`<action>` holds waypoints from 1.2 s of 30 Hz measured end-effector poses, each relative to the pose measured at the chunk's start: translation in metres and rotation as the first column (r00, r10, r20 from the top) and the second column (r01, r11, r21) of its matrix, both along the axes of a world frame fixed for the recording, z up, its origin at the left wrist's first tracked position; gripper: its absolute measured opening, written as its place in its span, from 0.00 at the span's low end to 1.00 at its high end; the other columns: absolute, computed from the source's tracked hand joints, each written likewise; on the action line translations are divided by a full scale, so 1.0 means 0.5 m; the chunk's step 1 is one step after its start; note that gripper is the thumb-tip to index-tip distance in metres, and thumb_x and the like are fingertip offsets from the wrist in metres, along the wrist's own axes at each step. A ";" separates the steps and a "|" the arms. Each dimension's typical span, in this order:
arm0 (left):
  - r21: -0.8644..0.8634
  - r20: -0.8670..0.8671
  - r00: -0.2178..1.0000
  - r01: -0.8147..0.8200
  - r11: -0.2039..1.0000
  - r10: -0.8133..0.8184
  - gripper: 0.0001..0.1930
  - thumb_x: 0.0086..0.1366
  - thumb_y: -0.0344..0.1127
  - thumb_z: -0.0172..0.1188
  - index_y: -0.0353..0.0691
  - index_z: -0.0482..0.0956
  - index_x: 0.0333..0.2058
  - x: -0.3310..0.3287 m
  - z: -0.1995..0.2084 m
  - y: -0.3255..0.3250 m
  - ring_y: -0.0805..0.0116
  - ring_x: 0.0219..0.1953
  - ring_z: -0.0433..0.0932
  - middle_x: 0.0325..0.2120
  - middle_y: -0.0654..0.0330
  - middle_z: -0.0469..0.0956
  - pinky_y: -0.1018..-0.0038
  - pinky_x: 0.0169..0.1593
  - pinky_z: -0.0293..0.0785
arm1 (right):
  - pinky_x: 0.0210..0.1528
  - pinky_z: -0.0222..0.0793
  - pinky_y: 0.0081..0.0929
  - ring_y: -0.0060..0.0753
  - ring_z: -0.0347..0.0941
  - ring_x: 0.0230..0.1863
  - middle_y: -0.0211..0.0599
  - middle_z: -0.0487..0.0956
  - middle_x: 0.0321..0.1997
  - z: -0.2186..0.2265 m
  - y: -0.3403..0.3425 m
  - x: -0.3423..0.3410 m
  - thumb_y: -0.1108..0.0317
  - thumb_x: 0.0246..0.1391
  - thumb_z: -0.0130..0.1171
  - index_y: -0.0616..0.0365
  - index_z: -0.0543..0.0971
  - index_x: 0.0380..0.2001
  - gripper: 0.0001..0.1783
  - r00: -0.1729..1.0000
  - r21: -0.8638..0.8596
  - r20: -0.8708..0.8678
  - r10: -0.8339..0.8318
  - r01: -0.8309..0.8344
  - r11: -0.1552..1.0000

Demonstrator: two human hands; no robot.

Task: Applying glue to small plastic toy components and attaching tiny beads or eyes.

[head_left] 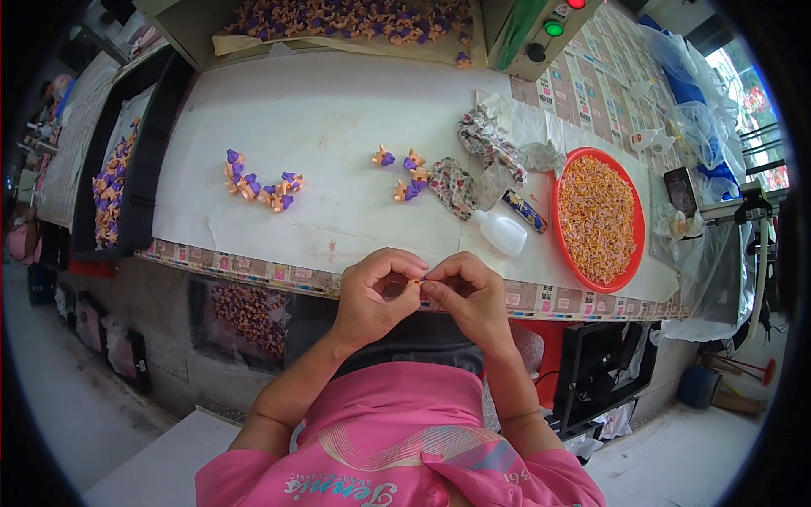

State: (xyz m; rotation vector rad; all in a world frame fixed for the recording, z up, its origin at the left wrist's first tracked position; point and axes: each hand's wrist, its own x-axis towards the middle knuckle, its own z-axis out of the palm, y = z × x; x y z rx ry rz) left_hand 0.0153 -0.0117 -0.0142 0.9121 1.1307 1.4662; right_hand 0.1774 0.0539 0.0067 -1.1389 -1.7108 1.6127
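Observation:
My left hand (378,291) and my right hand (467,296) meet just over the table's front edge. Between their pinched fingertips is a small orange-and-purple plastic figure piece (416,281), mostly covered by the fingers. Beyond the hands, a short curved row of similar peach-and-purple pieces (263,191) lies on the white paper (338,110) to the left. Several more such pieces (412,188) are loosely grouped straight ahead.
A red basin (557,221) full of tiny yellow-and-pink parts stands at right. Near it lie a white bottle (502,232), a dark tube (525,211) and patterned cloths (454,188). At left is a black crate (139,203) with pieces; a metal housing (182,38) holding many more stands behind.

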 end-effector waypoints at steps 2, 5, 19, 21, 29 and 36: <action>0.009 -0.003 1.000 -0.005 1.000 0.005 0.08 0.57 0.17 0.57 0.32 0.77 0.35 0.001 -0.001 0.000 0.76 0.40 0.78 0.41 0.57 0.77 0.79 0.45 0.77 | 0.33 0.70 0.13 0.15 0.73 0.33 0.28 0.75 0.34 0.001 0.001 0.003 0.78 0.52 0.66 0.64 0.79 0.33 0.06 1.000 -0.013 0.009 0.007 -0.007 1.000; 0.025 0.023 1.000 0.002 1.000 -0.003 0.08 0.57 0.17 0.57 0.32 0.77 0.36 0.002 0.001 0.001 0.76 0.41 0.77 0.41 0.57 0.76 0.79 0.45 0.76 | 0.34 0.71 0.13 0.15 0.74 0.34 0.28 0.76 0.35 0.003 0.000 0.005 0.78 0.52 0.65 0.64 0.79 0.34 0.06 1.000 -0.032 -0.007 0.010 -0.010 0.999; 0.043 -0.032 0.999 0.005 0.999 -0.003 0.09 0.52 0.17 0.57 0.33 0.73 0.33 0.005 -0.014 0.021 0.78 0.39 0.73 0.39 0.58 0.74 0.81 0.43 0.72 | 0.33 0.72 0.17 0.21 0.77 0.31 0.34 0.78 0.36 -0.016 0.002 -0.002 0.79 0.51 0.64 0.63 0.81 0.35 0.07 0.996 0.051 -0.079 -0.051 0.055 0.997; 0.052 -0.171 0.985 -0.031 0.998 0.040 0.09 0.52 0.17 0.57 0.34 0.74 0.33 -0.009 -0.003 0.028 0.77 0.38 0.74 0.38 0.57 0.75 0.81 0.42 0.72 | 0.31 0.71 0.19 0.23 0.76 0.29 0.36 0.78 0.36 -0.005 0.007 0.004 0.79 0.49 0.65 0.62 0.81 0.35 0.08 0.999 0.260 0.034 -0.016 0.006 0.965; 0.353 -0.791 0.404 -0.314 0.882 0.460 0.11 0.50 0.18 0.60 0.36 0.75 0.33 -0.153 0.009 0.074 0.58 0.39 0.76 0.35 0.55 0.78 0.67 0.46 0.73 | 0.42 0.70 0.26 0.32 0.74 0.40 0.37 0.78 0.41 0.034 0.079 0.081 0.80 0.48 0.64 0.62 0.81 0.37 0.11 0.885 0.723 0.127 -0.448 0.227 0.652; 0.431 -0.862 0.138 -0.308 0.848 0.488 0.12 0.48 0.20 0.60 0.38 0.76 0.34 -0.162 0.031 0.104 0.56 0.44 0.71 0.37 0.58 0.78 0.61 0.52 0.66 | 0.55 0.64 0.37 0.44 0.69 0.52 0.41 0.77 0.48 0.041 0.118 0.108 0.71 0.48 0.66 0.60 0.80 0.44 0.17 0.821 0.738 0.338 -0.460 0.073 0.671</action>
